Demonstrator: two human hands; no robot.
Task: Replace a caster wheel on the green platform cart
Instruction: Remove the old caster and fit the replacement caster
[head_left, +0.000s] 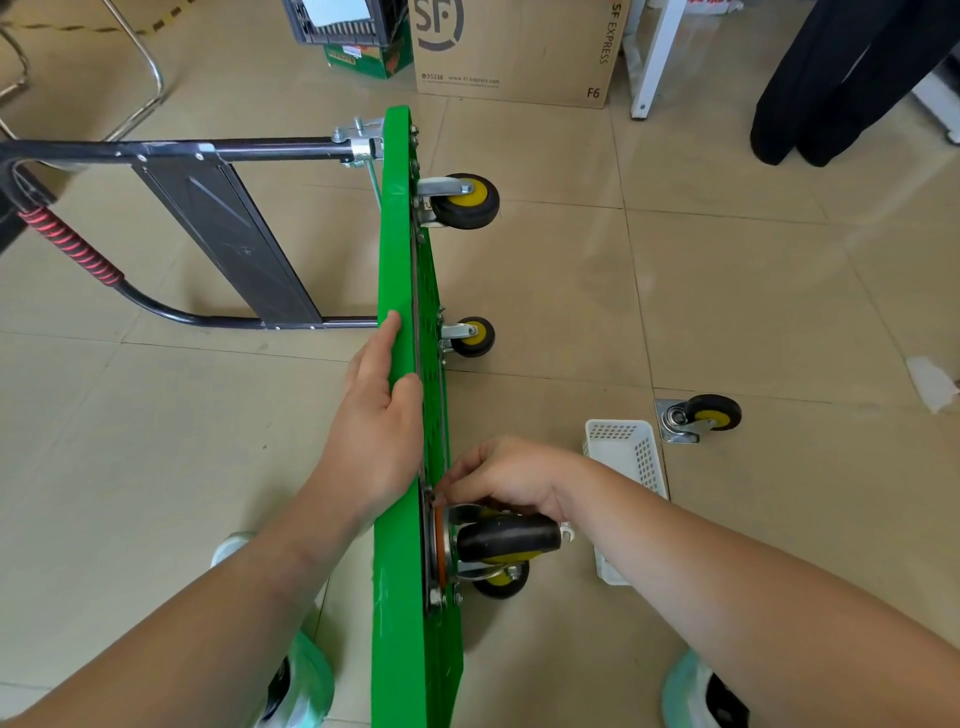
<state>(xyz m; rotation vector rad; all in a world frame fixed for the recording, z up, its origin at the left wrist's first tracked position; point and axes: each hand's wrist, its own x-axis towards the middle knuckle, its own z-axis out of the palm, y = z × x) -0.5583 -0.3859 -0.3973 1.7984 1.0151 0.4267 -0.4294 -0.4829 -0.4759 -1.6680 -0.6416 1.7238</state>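
The green platform cart (397, 249) stands on its side edge, wheels pointing right, black handle (171, 150) folded out to the left. My left hand (376, 421) holds the deck's upper edge, thumb over the rim. My right hand (504, 478) has its fingers curled at the mounting plate of the near caster (506, 538), pinching something small there that I cannot make out. Behind that caster another yellow-hubbed wheel (501, 579) peeks out. Two more casters (465, 200) (472, 335) sit farther along the deck. A loose caster (698, 418) lies on the floor at right.
A white perforated basket (626, 457) lies on the tiles beside my right forearm. A cardboard box (514, 47), a dark crate (337, 21) and a white table leg (652, 57) stand at the back. Dark trouser legs (831, 78) of a person at upper right. My shoes (306, 680) flank the cart.
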